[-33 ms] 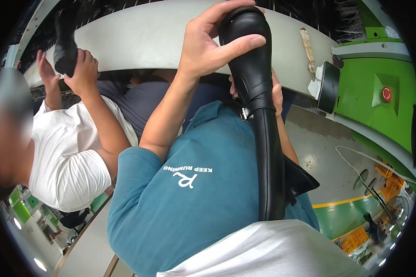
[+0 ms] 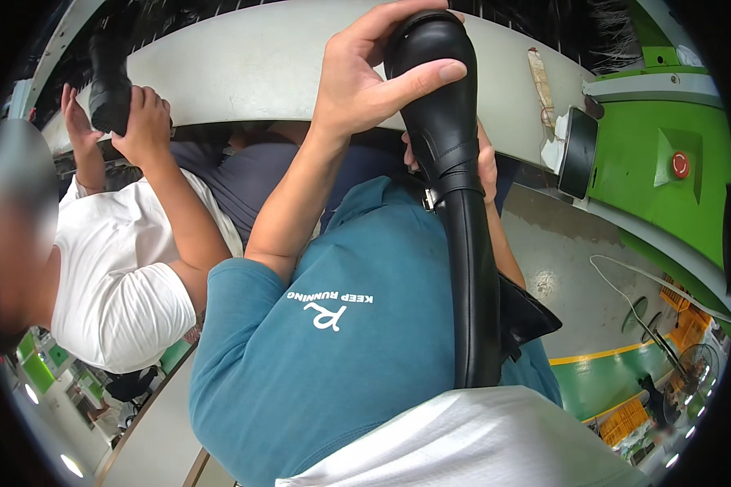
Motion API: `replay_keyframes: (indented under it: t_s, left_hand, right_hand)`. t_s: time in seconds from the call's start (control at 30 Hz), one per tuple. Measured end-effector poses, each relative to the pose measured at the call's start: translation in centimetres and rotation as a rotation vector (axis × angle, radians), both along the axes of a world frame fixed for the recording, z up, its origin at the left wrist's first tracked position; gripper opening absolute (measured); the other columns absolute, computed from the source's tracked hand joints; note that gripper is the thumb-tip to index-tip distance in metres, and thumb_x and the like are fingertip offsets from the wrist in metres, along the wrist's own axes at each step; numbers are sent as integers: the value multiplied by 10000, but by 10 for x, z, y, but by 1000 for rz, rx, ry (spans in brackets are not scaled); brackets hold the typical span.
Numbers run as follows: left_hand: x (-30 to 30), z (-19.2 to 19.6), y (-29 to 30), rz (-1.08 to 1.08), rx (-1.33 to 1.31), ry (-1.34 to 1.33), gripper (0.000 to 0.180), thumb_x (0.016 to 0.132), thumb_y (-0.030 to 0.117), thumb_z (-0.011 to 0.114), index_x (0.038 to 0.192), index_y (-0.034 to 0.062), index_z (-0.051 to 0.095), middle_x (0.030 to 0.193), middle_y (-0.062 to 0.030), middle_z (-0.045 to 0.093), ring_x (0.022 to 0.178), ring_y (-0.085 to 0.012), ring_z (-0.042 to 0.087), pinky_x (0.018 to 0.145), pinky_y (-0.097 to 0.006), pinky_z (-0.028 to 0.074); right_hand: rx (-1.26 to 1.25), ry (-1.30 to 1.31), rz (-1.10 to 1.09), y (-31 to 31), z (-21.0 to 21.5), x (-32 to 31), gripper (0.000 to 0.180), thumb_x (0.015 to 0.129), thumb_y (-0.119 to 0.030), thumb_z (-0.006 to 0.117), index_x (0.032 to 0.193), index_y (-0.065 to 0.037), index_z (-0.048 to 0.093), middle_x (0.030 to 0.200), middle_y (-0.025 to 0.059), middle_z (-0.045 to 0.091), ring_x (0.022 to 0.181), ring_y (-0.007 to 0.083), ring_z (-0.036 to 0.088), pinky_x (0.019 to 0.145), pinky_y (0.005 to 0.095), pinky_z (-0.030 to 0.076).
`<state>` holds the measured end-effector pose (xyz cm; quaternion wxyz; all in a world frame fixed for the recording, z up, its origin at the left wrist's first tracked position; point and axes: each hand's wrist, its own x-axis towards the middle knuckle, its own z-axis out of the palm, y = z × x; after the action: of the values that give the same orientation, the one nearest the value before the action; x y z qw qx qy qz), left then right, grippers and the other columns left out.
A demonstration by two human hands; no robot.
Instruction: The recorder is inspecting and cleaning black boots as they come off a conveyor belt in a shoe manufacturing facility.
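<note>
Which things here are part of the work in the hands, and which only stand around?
In the work:
- tall black boot
- left hand on its toe
- right hand behind its ankle

Standing around:
- green machine
- red button
- co-worker's black shoe

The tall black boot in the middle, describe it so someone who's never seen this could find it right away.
Start at the curved grey machine housing across the top. The tall black boot runs down from it, left hand over its toe, right hand behind its ankle. Unlike the small black shoe a co-worker holds far left, it has a long shaft and a strap buckle.
</note>
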<state>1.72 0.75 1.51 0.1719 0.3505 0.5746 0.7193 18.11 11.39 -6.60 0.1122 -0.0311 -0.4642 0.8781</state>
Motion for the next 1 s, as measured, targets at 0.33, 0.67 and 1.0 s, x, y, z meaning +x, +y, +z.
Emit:
replay_keyframes:
  t_s: [0.33, 0.67, 1.0]
  left_hand:
    - [-10, -20, 8, -32, 190, 238, 592, 861, 88, 873, 1382, -46, 626, 1275, -171, 720, 1169, -229, 699, 1029, -346, 549]
    - [19, 9, -3, 16, -2, -30, 551, 847, 41, 866, 1345, -52, 649, 1265, -171, 731, 1166, -232, 702, 1031, -355, 551]
    - [23, 15, -7, 4, 3, -37, 515, 843, 33, 869, 1312, -50, 675, 1253, -175, 742, 1137, -228, 719, 1008, -346, 570]
  right_hand:
    - [7, -46, -2, 0, -1, 4, 1112, 845, -823, 651, 1462, 70, 409, 1137, 198, 660, 879, 223, 748, 776, 315, 638]
    - [2, -56, 16, 3, -7, 9, 1121, 841, -826, 652, 1463, 74, 408, 1126, 196, 659, 873, 224, 747, 765, 319, 637]
    - [-1, -57, 21, -2, -5, 15, 1138, 851, -832, 630, 1480, 90, 408, 1099, 177, 659, 857, 205, 724, 768, 312, 613]
